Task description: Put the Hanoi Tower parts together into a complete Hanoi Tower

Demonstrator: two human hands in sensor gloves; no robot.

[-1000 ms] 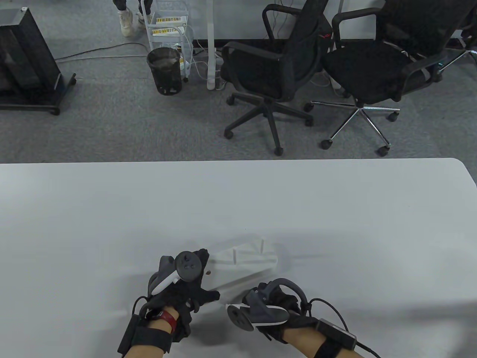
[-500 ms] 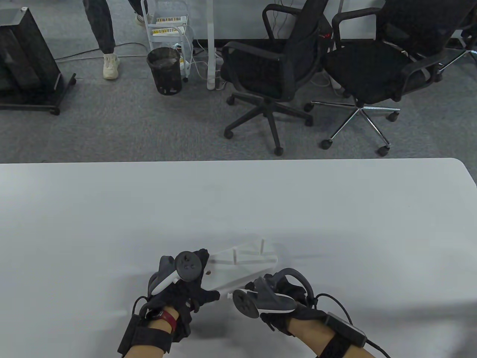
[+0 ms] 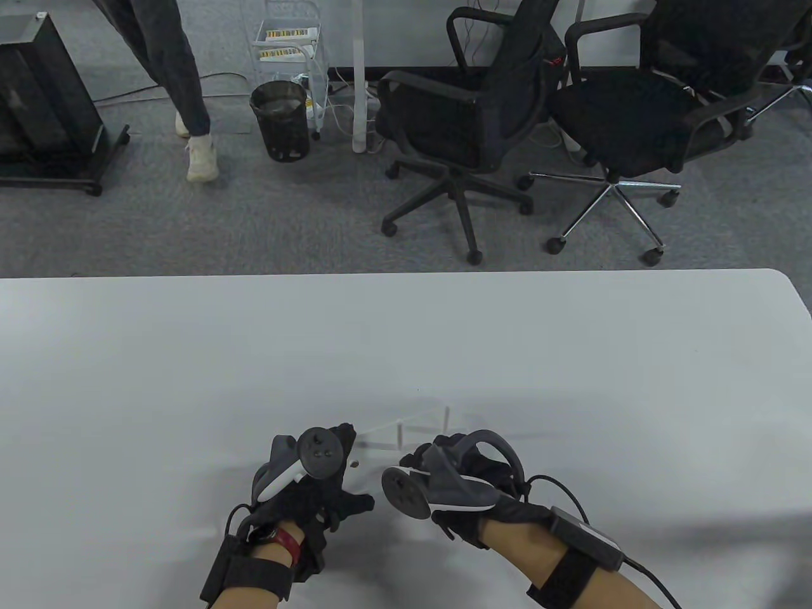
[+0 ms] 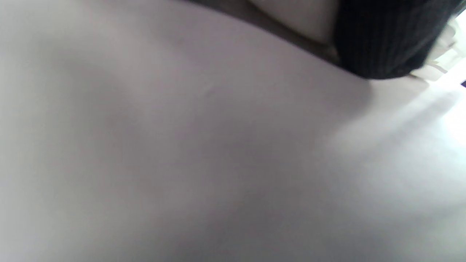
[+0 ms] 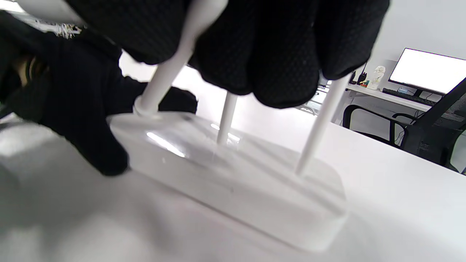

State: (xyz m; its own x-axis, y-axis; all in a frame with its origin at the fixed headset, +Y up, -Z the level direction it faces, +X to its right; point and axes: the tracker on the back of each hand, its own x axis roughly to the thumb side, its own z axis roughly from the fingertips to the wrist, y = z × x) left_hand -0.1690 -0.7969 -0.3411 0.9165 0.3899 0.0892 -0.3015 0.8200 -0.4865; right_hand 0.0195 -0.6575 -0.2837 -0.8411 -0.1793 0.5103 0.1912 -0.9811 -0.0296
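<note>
The white base (image 5: 233, 189) lies flat on the counter (image 3: 571, 355), near edge, between both hands. The left hand (image 3: 304, 488) presses its left end, likely to steady it. The right hand (image 3: 463, 482) pinches the nearest peg (image 5: 164, 76), apparently seating it.

No text, brand or number can be read anywhere in these views. The yellow labels (image 3: 287, 32) on the white cart (image 3: 288, 63) beyond the counter carry dark marks too small to make out. The lit monitor (image 5: 427, 71) in the right wrist view shows only blank white.
</note>
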